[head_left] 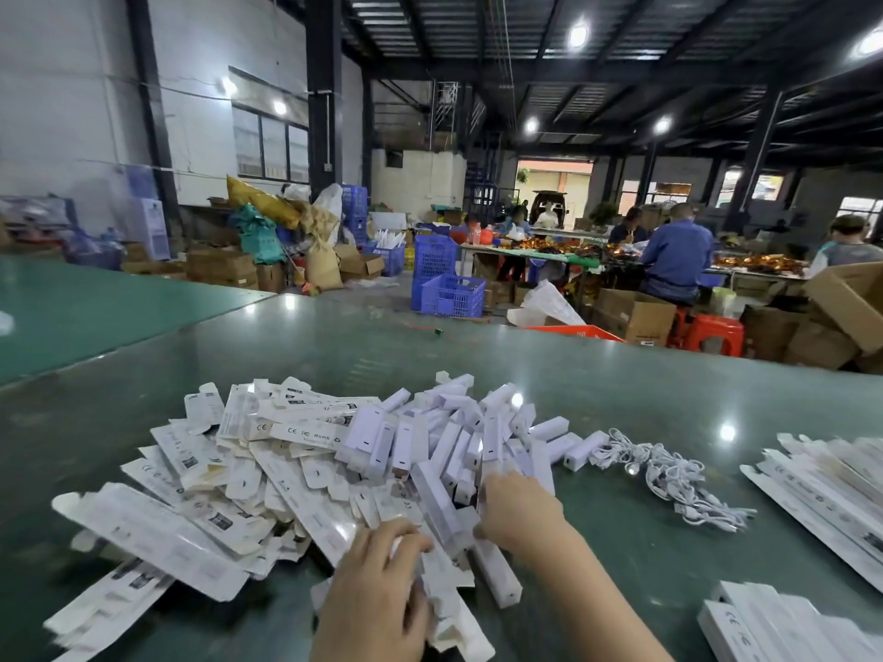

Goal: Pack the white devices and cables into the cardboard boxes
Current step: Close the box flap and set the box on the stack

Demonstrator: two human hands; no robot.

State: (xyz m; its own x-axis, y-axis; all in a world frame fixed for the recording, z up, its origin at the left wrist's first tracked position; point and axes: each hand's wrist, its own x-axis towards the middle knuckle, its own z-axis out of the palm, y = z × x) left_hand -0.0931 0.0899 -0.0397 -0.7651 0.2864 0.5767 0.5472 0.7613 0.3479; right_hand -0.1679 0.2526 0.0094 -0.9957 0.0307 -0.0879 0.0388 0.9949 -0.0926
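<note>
1. Reaching into the pile of white devices (458, 451) at the middle of the green worktop (621, 375), both hands work close together at its near edge.
2. Left hand (377, 580) curls its fingers round a flat folded box (444, 609), though blur hides the exact grip.
3. Right hand (518, 511) pinches what looks like one white device.
4. Flattened boxes (215, 480) lie left of the pile.
5. Tangled white cables (669, 475) lie right of it.
6. More box stacks (831, 480) sit further right.
</note>
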